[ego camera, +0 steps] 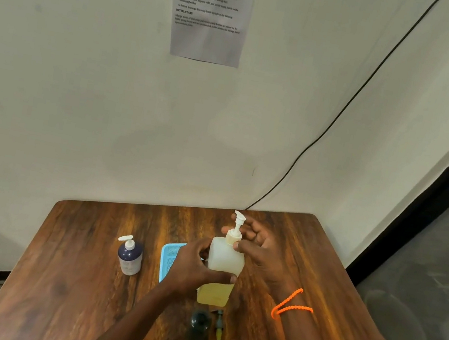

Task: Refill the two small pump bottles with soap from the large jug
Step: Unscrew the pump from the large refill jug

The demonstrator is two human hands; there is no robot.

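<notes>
Hands (pixel 194 266) (pixel 257 250) grip translucent pump bottle (pixel 223 262), yellow soap (pixel 214 293) inside.

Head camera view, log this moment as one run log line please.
left hand grips clear pump bottle | right hand pinches its pump collar | dark pump bottle stands apart

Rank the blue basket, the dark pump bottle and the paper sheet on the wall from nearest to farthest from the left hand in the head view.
1. Blue basket: directly behind the left hand, partly hidden by it.
2. Dark pump bottle: standing on the table to the hand's left, apart from it.
3. Paper sheet: high on the wall, well beyond the table.
</notes>
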